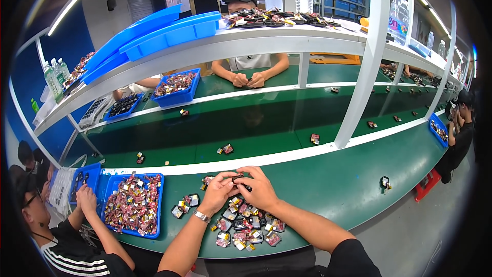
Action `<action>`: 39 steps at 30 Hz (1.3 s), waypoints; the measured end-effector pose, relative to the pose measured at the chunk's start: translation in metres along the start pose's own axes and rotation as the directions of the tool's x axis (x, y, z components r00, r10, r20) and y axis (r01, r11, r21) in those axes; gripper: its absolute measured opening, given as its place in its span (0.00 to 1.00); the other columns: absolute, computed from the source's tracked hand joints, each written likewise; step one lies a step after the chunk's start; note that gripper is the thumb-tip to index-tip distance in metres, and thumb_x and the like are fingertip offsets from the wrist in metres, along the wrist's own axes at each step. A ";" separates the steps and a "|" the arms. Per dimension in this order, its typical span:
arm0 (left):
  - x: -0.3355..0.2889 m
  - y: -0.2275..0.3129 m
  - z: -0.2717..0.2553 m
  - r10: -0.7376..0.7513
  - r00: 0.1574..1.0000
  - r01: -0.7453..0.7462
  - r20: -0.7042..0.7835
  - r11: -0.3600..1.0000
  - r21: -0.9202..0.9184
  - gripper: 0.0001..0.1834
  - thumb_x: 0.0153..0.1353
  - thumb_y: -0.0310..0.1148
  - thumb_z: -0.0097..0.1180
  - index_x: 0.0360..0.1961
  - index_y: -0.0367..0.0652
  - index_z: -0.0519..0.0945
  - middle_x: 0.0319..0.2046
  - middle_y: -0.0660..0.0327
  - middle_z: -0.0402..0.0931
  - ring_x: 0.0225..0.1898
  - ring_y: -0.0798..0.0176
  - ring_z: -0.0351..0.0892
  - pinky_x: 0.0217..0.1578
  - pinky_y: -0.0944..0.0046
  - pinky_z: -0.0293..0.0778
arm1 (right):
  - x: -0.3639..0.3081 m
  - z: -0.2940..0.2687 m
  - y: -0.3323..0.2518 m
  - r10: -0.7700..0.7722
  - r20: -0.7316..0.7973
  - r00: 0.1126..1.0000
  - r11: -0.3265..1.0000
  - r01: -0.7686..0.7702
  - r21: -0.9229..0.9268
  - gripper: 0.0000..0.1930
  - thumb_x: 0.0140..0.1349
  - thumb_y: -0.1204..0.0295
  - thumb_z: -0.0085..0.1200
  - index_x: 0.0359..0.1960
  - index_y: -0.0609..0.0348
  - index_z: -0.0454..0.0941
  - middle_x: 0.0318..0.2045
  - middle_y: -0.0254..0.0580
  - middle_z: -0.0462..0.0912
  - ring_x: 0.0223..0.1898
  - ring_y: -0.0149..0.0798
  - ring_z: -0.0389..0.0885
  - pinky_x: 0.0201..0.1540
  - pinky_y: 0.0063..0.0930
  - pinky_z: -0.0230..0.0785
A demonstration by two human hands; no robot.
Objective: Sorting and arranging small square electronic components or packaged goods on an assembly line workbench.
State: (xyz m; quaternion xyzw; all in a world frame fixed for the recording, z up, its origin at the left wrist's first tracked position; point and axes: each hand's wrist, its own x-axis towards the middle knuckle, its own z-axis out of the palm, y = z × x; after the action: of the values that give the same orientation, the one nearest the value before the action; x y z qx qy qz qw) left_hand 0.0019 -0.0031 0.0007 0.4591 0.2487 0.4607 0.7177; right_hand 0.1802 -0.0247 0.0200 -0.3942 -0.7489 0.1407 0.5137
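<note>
Above the near edge of the green table, my left hand (218, 195) and my right hand (259, 191) meet. Between their fingertips they pinch a small black part (241, 179), mostly covered by the fingers. Just below them lies a heap of small electronic assemblies (247, 224) with black casings, red circuit boards and yellow-and-silver pieces. A few loose assemblies (185, 204) lie left of my left wrist, and another one (206, 181) is partly behind my left hand.
A blue tray (160, 195) full of red circuit boards stands left, beside a co-worker's hands (86, 200). Past the white rail (200, 168), scattered assemblies lie on a green belt (256, 138). A white post (361, 61) and an overhead shelf (246, 46) stand ahead. One assembly (385, 183) lies right.
</note>
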 end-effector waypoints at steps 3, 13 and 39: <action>0.000 -0.001 -0.002 -0.029 0.999 0.030 0.014 0.998 -0.049 0.16 0.67 0.26 0.50 0.54 0.36 0.68 0.49 0.52 0.77 0.51 0.58 0.78 0.53 0.57 0.78 | -0.001 0.000 0.000 -0.003 -0.005 1.000 1.000 0.002 -0.006 0.08 0.51 0.77 0.59 0.34 0.60 0.83 0.47 0.43 0.78 0.53 0.48 0.74 0.54 0.37 0.68; 0.001 -0.005 0.001 0.037 0.993 -0.031 -0.112 0.998 0.056 0.13 0.67 0.22 0.47 0.52 0.34 0.68 0.52 0.50 0.75 0.50 0.60 0.79 0.51 0.59 0.79 | 0.002 0.007 0.006 0.019 0.065 0.998 0.998 -0.023 0.060 0.09 0.52 0.78 0.56 0.36 0.59 0.83 0.53 0.44 0.76 0.60 0.52 0.69 0.61 0.41 0.63; 0.002 -0.005 0.006 -0.015 0.989 0.024 -0.149 0.998 0.060 0.14 0.68 0.21 0.43 0.54 0.37 0.67 0.47 0.56 0.76 0.47 0.64 0.79 0.49 0.60 0.79 | 0.006 0.004 0.005 -0.149 0.027 0.988 0.957 0.151 -0.248 0.09 0.51 0.76 0.60 0.35 0.58 0.79 0.37 0.39 0.76 0.40 0.43 0.77 0.38 0.34 0.75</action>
State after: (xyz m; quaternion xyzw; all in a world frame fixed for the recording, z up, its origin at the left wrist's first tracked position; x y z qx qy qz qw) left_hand 0.0099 -0.0046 -0.0005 0.4429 0.3198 0.4786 0.6874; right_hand 0.1783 -0.0159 0.0193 -0.3971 -0.7905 0.0077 0.4662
